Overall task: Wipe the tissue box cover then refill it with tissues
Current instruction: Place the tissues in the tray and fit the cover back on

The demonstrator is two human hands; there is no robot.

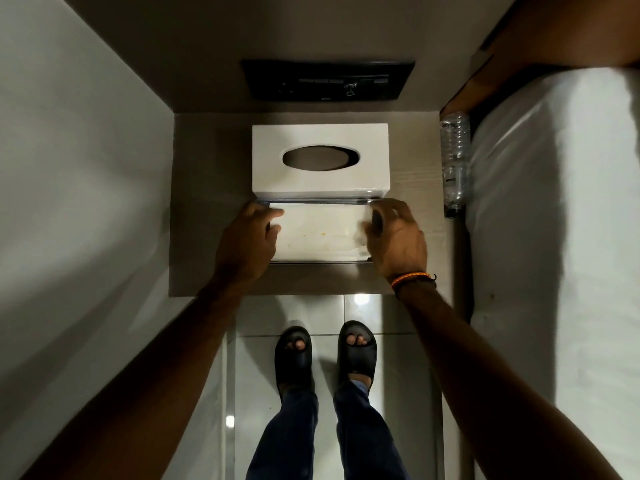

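A white tissue box cover (320, 181) with a dark oval slot stands on the small wooden shelf (204, 168), toward the back. Just in front of it lies a flat white stack of tissues (322, 232) in a clear wrapper or tray, with small yellowish spots on top. My left hand (247, 242) holds the stack's left end, fingers curled over the edge. At the right end, my right hand (398, 237) grips the stack the same way; a braided band is on that wrist.
A black switch panel (327, 79) is on the wall behind the shelf. An empty plastic bottle (455, 157) lies at the shelf's right edge beside a white bed (561, 202). A wall closes the left side. My feet in black sandals stand on the tiled floor below.
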